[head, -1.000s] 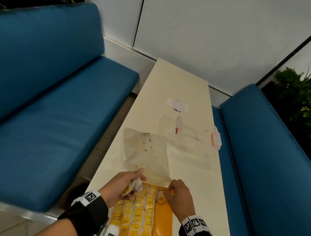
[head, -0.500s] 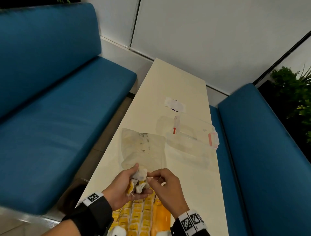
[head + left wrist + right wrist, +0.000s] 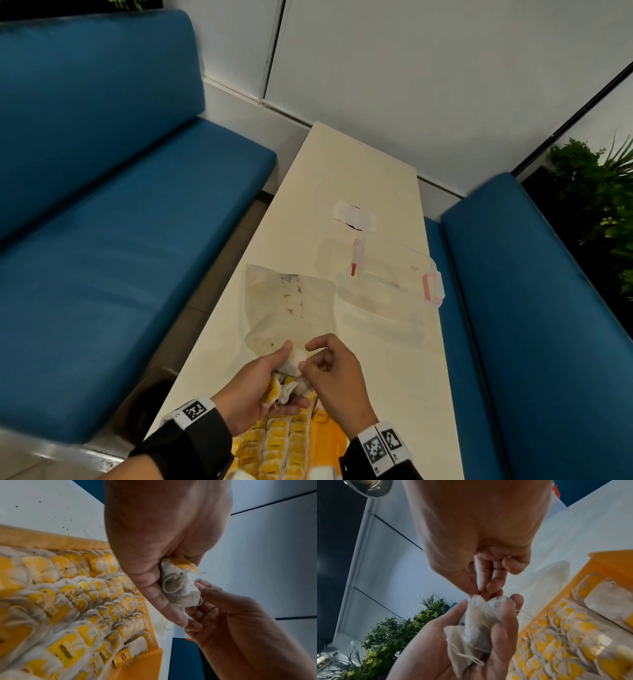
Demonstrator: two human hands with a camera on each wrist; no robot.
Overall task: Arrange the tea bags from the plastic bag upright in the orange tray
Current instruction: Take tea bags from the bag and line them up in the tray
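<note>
Left hand [image 3: 260, 380] cupped palm-up, fingers curled around a small clump of tea bags [image 3: 291, 373], held above the near end of the orange tray [image 3: 329, 442]. Right hand [image 3: 334, 377] beside it, thumb and forefinger tips pinching the top edge of one bag in the clump; other fingers loosely bent. Tray below holds rows of yellow-tagged tea bags [image 3: 82, 601] standing upright, packed close. Just beyond the hands, the clear plastic bag [image 3: 289, 305] lies flat on the cream table [image 3: 359, 178]. Beside it to the right, a clear lidded container [image 3: 387, 284] with pink clasps. Blue benches on both sides.
</note>
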